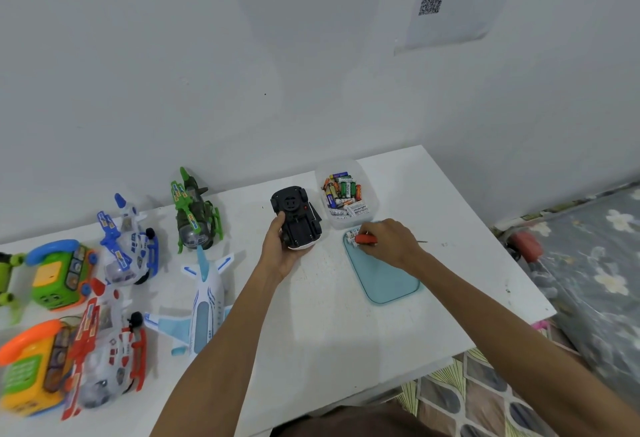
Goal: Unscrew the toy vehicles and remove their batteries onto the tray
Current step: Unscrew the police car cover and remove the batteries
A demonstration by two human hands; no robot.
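1. Black toy car [297,220], underside up, is gripped in our left hand [281,249], just left of the teal tray [384,280].
2. Our right hand [388,241] holds a red-handled screwdriver [366,239] over the tray's far end, beside a battery [351,238].
3. A clear battery tub [371,194] stands just beyond the tray.
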